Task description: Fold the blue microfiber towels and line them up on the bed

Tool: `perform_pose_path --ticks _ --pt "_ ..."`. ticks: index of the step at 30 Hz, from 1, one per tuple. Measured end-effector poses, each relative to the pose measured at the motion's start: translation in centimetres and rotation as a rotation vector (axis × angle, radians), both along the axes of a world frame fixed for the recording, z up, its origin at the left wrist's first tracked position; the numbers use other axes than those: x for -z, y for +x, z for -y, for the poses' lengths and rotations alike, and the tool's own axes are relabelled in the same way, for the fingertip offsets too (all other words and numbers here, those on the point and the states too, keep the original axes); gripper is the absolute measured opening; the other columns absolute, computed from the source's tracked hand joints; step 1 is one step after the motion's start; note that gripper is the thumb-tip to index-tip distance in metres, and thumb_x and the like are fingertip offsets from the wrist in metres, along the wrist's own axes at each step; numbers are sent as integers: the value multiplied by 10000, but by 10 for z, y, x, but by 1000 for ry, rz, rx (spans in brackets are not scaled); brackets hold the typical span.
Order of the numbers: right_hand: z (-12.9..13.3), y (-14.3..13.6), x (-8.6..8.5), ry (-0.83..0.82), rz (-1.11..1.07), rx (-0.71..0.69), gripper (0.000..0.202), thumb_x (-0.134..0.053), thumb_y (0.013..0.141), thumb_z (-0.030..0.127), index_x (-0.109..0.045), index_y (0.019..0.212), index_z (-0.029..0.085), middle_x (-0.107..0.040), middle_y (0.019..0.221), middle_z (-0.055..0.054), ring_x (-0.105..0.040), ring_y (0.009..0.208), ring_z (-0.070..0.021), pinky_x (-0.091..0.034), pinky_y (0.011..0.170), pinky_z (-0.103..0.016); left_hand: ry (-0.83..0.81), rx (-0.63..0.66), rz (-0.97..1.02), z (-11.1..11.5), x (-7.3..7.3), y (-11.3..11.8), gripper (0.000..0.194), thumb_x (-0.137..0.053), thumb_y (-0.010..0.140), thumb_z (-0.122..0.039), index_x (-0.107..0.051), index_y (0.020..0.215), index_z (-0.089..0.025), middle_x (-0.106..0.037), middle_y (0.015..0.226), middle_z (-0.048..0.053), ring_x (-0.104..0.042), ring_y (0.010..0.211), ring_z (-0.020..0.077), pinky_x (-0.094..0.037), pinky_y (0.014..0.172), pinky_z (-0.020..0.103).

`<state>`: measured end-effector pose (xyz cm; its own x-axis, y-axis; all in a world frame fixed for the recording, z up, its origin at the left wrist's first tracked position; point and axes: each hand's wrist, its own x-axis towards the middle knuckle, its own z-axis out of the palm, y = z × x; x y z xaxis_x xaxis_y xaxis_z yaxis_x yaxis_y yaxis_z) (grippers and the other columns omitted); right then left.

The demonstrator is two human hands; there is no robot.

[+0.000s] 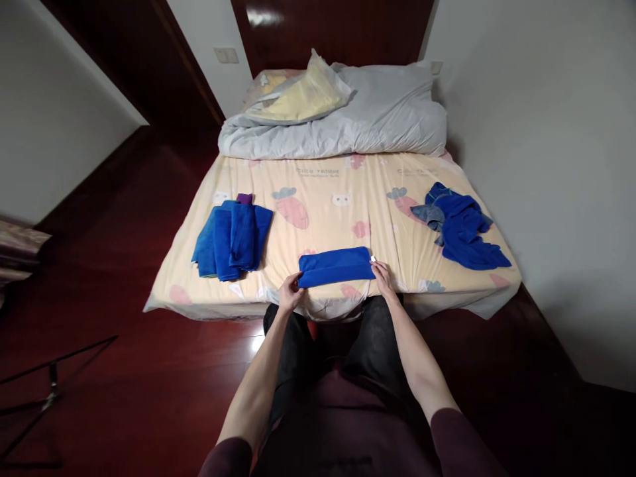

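A blue towel (336, 266), folded into a long narrow strip, lies near the front edge of the bed. At its left end, my left hand (290, 291) pinches the near corner. My right hand (381, 275) grips the opposite end, where a small white tag sticks out by the fingers. To the left rests a pile of folded blue towels (232, 235), with a bit of purple cloth (245, 198) at its back. Crumpled blue cloths (464, 228) lie in a loose heap on the right, a grey-blue piece among them.
The bed (318, 185) has a pale yellow sheet with carrot and rabbit prints. A rolled grey quilt (392, 112) and a yellow pillow (308, 96) lie at the headboard. A black metal stand (52, 381) is on the floor at left.
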<state>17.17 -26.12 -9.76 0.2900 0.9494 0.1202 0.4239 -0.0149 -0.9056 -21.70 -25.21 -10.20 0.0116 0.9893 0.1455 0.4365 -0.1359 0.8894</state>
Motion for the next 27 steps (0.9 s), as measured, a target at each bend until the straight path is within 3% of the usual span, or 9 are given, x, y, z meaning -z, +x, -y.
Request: perform_pose_path --ticks 7,10,13,16,22,27 --pt "1 18 -1 -59 -242 76 683 -461 957 600 -588 1471 169 -688 1338 -176 -734 1009 -263 -623 778 -398 -25 -4 35 -7 -6 -1 414 -664 818 -406 -753 1174 -214 -749 1154 123 -707 1018 279 -554 998 471" --pt "18 10 -5 37 -72 0 759 -653 878 557 -527 1531 193 -513 1559 -197 -690 1169 -302 -622 909 -455 -35 -5 41 -7 -4 -2 412 -677 825 -422 -757 1174 -220 -753 1183 126 -711 1073 297 -553 1011 477" --pt "32 -2 -9 121 184 -157 758 -758 819 410 -545 1524 229 -390 1658 -139 -500 1441 -341 -501 1156 -529 -48 9 38 -7 -1 -6 422 -684 840 -432 -752 1196 -215 -756 1201 125 -720 1078 291 -560 1015 470" --pt "34 -9 -10 173 313 -197 626 -680 865 281 -593 1484 243 -427 1637 -99 -404 1521 -314 -398 1258 -541 -47 19 34 -7 2 -9 444 -700 844 -455 -748 1208 -205 -757 1212 126 -721 1090 288 -560 1026 464" --pt "13 -5 -7 159 261 -202 575 -544 846 111 -693 1378 269 -630 1457 -72 -574 1363 -281 -591 1074 -477 -71 14 10 -9 2 -10 463 -694 849 -493 -752 1214 -214 -759 1229 117 -725 1093 285 -558 1044 470" --pt "-1 3 -6 155 136 -148 508 -514 818 102 -749 1253 220 -722 1310 -92 -658 1249 -257 -544 1110 -481 -74 7 5 -10 3 -10 457 -698 854 -491 -752 1226 -231 -760 1236 104 -725 1103 286 -554 1046 465"
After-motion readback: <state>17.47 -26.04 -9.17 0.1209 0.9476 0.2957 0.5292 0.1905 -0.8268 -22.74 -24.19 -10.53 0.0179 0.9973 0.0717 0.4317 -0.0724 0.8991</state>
